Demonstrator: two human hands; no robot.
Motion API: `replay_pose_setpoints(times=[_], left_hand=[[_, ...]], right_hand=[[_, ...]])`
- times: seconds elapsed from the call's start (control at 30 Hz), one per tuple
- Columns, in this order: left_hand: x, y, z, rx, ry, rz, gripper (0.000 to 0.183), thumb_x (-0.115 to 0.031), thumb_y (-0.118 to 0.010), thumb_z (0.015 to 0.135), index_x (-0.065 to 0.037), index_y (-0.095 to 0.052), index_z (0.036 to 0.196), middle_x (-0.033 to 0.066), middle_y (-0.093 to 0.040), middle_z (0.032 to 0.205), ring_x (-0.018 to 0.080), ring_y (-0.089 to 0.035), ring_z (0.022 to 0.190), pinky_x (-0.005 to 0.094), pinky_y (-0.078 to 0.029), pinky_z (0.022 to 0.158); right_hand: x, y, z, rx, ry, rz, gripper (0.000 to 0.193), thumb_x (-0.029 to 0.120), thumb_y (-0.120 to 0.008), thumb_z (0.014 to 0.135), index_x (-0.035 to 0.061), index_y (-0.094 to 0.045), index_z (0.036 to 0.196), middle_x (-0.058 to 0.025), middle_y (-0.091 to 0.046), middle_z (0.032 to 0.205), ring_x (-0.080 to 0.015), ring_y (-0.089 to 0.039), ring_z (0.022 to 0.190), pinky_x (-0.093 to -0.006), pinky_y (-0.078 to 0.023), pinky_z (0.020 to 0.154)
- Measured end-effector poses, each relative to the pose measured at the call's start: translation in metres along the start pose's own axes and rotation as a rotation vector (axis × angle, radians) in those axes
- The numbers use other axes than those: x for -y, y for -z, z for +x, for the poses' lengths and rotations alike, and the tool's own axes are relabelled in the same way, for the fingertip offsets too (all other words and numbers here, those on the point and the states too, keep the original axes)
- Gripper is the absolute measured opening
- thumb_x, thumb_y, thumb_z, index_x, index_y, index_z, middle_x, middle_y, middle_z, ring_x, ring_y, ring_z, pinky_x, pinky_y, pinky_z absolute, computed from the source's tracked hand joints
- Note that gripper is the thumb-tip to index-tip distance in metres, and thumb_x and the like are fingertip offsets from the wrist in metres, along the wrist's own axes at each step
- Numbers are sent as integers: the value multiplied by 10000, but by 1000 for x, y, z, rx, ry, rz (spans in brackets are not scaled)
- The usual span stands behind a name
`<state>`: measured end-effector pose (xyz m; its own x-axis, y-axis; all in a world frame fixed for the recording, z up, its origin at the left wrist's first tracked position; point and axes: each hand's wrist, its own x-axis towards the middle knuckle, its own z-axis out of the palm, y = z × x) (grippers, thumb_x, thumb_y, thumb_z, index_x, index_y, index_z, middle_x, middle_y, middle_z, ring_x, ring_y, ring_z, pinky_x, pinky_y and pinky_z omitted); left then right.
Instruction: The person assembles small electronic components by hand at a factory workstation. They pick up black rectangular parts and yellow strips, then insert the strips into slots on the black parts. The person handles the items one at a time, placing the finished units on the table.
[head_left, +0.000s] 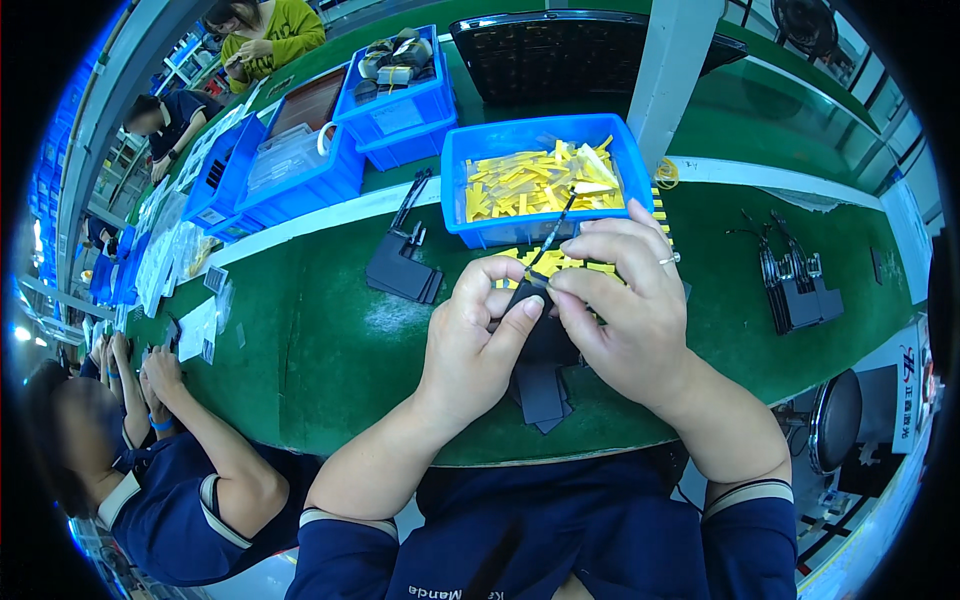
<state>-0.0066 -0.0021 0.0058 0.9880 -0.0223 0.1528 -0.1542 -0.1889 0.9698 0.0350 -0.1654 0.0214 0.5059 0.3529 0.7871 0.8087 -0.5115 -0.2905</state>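
Note:
Both my hands meet over the near middle of the green table. My left hand (475,340) is closed round a small black flat part (532,287), its thumb on the near side. From the part's far end a thin dark cable (553,235) sticks up. My right hand (630,305) pinches the same end with thumb and forefinger, its other fingers raised; whether a small strip lies between the fingertips is hidden. Below my hands lies a pile of black flat pieces (541,395). Yellow strips (572,262) lie behind my fingers, partly covered by them.
A blue bin (455,205) of yellow strips stands just beyond my hands. Stacks of black cabled parts lie left (403,268) and right (803,300). More blue bins (345,175) stand at the far left. A white post (680,80) rises behind. A co-worker (190,470) sits at left.

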Motion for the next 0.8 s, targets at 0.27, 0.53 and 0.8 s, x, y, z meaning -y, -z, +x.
replay_pose_setpoints(times=[0.27,0.53,0.8], left_hand=[[11,-6,0,-2,-67,-119,227,-71,-577,897,-38,-431,1068,58,-665,734,60,-535,599,222,-434,560],[11,-1,1,-41,-64,-117,247,-77,-597,888,-36,-429,1065,64,-655,787,66,-561,661,227,-448,576],[0,1,0,-20,-364,302,376,-33,-619,838,-26,-436,1166,158,-660,930,259,-681,828,313,-512,687]], right_hand=[[-11,0,2,-173,4,14,177,37,-716,627,81,-613,765,-66,-611,964,-273,-564,995,-520,-380,954],[7,-1,-3,24,-46,76,138,45,-699,683,98,-631,792,-34,-654,913,-292,-557,1063,-549,-288,1018],[-3,2,0,81,-89,330,135,57,-719,688,88,-632,786,-41,-637,840,-280,-584,987,-500,-341,983]])
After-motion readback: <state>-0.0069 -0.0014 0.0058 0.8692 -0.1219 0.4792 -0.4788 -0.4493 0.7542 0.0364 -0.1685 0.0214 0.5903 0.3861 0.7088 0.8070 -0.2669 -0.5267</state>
